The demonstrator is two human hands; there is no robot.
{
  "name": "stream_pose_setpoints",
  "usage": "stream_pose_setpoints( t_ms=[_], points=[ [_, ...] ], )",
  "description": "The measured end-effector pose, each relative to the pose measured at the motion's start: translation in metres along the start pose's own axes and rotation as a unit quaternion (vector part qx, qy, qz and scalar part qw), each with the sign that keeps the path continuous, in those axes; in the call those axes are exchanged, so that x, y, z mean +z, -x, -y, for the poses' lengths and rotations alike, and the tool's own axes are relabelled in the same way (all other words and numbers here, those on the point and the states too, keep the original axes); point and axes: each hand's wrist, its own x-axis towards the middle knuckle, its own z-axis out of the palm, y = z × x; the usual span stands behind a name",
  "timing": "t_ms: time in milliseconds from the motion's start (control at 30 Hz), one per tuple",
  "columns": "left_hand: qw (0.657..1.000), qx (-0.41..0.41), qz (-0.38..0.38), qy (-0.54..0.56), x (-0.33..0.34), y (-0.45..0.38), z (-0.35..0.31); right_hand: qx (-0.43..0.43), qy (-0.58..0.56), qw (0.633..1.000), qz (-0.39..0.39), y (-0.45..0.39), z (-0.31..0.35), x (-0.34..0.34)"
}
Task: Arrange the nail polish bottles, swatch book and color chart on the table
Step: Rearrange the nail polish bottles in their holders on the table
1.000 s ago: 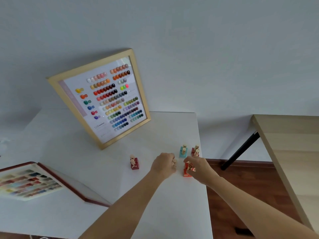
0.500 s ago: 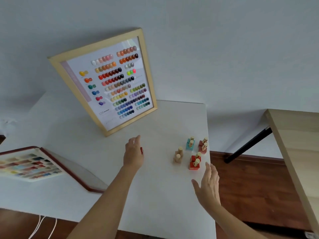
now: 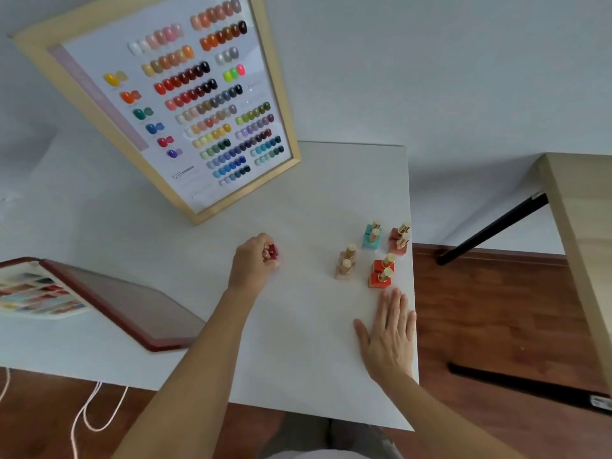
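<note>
In the head view, the left hand [image 3: 253,263] is now closed around the dark red bottle [image 3: 272,251] that stands alone in the middle of the worktop [image 3: 298,342]. Half a second ago this hand was only reaching over it with loose fingers, and one second ago it was beside the group at the right edge. The right hand [image 3: 389,336] has left that group; it lies flat and open on the worktop, holding nothing, just below the orange-red pair [image 3: 381,273].

The group itself has grown: a beige pair [image 3: 346,263] stands there now (it was not standing free a second ago), near the orange-red pair, with the turquoise pair [image 3: 372,235] and the pink-red pair [image 3: 399,238] behind them, very near the worktop's right edge.

The color chart [image 3: 185,104] leans upright against the wall at the back, and the swatch book [image 3: 82,299] lies open at the left; neither seems to have moved.

The judgement: the dark red bottle is the last one apart, so probably it will be brought to the others. Whether it is lifted already cannot be told.
</note>
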Motion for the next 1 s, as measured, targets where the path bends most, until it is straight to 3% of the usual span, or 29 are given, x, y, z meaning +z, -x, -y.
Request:
stream_pose_setpoints(
  t_ms=[300, 533, 733, 900, 1000],
  points=[
    [0.998, 0.039, 0.043, 0.022, 0.009, -0.031, -0.034, -0.001, 0.009, 1.000, 0.005, 0.002, 0.000, -0.004],
    [0.990, 0.103, 0.066, -0.074, 0.004, -0.027, -0.035, -0.005, 0.010, 1.000, 0.010, 0.002, 0.000, -0.009],
    [0.981, 0.084, 0.145, -0.093, -0.007, -0.021, -0.033, -0.003, 0.011, 1.000, 0.009, 0.003, 0.002, -0.011],
    [0.962, -0.007, 0.268, -0.052, -0.012, -0.011, -0.013, -0.004, 0.014, 1.000, 0.007, 0.003, 0.002, -0.011],
    [0.957, -0.009, 0.286, -0.048, -0.006, 0.000, -0.003, -0.004, 0.013, 1.000, 0.005, 0.003, 0.002, -0.010]
  ],
)
